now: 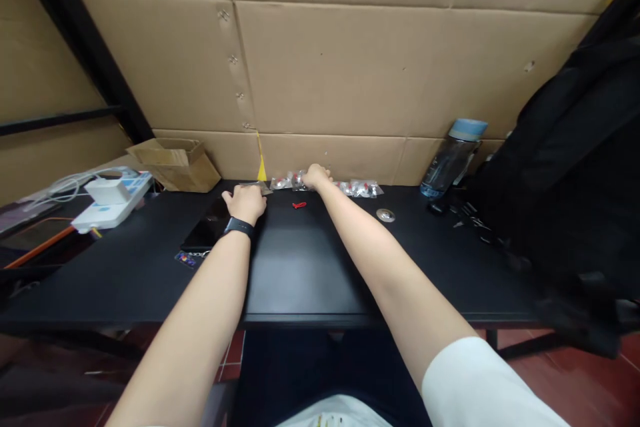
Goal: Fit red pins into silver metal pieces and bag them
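Note:
My left hand (246, 203), with a dark watch on its wrist, rests over the far right edge of a flat black device (207, 227). Its thumb is spread apart from the fingers. Just beyond the fingertips lies a clear plastic bag (261, 187). Along the foot of the cardboard wall runs a row of small clear packets (361, 188) with red and silvery contents. Reaching into that row, my right hand (317, 177) has its fingers bent down on a packet (299, 180); its fingertips are partly hidden. A red looped cord (299, 205) lies in front of it.
A round silvery disc (385, 215) lies right of my forearm. Farther right stand a bottle with a blue lid (453, 159) and a black backpack (565, 167). At left are an open cardboard box (183, 167) and a white power strip (113, 207). A keychain (186, 259) lies below the device.

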The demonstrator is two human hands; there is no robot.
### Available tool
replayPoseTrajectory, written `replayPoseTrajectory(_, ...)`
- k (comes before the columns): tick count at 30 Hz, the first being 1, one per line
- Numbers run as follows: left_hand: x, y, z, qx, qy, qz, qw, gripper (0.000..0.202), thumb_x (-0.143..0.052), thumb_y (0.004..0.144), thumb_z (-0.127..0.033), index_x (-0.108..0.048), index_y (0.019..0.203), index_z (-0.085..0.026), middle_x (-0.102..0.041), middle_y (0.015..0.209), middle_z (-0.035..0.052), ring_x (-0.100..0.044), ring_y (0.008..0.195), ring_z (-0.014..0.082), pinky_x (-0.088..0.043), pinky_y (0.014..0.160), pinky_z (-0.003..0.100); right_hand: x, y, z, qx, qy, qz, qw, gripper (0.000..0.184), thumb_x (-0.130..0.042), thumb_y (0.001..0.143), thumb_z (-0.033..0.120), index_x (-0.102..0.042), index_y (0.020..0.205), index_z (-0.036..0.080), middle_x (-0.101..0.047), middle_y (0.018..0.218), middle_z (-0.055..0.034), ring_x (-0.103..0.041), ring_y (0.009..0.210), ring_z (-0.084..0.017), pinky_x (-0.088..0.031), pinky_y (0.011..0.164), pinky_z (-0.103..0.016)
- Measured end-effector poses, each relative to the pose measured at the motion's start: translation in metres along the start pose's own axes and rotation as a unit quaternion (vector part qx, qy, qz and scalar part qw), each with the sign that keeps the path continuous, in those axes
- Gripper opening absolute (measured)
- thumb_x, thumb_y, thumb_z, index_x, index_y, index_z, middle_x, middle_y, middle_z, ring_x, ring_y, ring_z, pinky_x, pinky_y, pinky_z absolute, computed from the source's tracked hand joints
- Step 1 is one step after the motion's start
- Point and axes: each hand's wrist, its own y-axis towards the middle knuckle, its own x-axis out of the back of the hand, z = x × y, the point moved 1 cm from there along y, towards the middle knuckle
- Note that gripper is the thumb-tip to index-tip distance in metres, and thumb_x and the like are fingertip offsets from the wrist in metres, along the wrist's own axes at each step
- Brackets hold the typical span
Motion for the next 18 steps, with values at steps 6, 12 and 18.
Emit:
replayPoseTrajectory(6, 0.004, 0.003, -0.001, 0.024, -0.008, -0.023, 0.999, 0.029, -0.050, 0.090, -0.032, -0.077, 0.092, -0.022, -0.074, 0.091, 0.0143, -0.062, 0.095, 0.0326, -0.029, 0.092, 0.051, -0.009, -0.012, 0.011, -0.061, -0.075, -0.051, 0.994, 0.037, -0.068, 0.087, 0.029, -0.070, 0.119, 0.010, -0.059, 0.133, -0.0241, -0.047, 0.129, -0.036, -0.036, 0.105, -0.049)
replayPoseTrajectory(12, 0.033, -0.006, -0.013, 0.004, -0.085, -0.096, 0.992, 0.032, -0.043, 0.096, -0.033, -0.074, 0.101, -0.024, -0.076, 0.099, 0.0136, -0.059, 0.106, 0.0334, -0.024, 0.096, 0.052, 0.035, -0.038, -0.020, 0.007, -0.088, -0.074, 0.993, 0.028, -0.066, 0.086, 0.037, -0.075, 0.101, 0.015, -0.064, 0.123, -0.0206, -0.055, 0.118, -0.034, -0.040, 0.101, -0.049)
replayPoseTrajectory(18, 0.043, -0.047, -0.095, -0.237, -0.138, -0.073, 0.959, 0.023, -0.051, 0.097, -0.033, -0.074, 0.095, -0.028, -0.075, 0.103, 0.0083, -0.056, 0.113, 0.0297, -0.023, 0.104, 0.051, 0.094, -0.079, -0.114, 0.031, -0.094, -0.062, 0.993, 0.011, -0.073, 0.079, 0.031, -0.075, 0.084, 0.021, -0.072, 0.104, -0.0117, -0.065, 0.102, -0.029, -0.047, 0.089, -0.038)
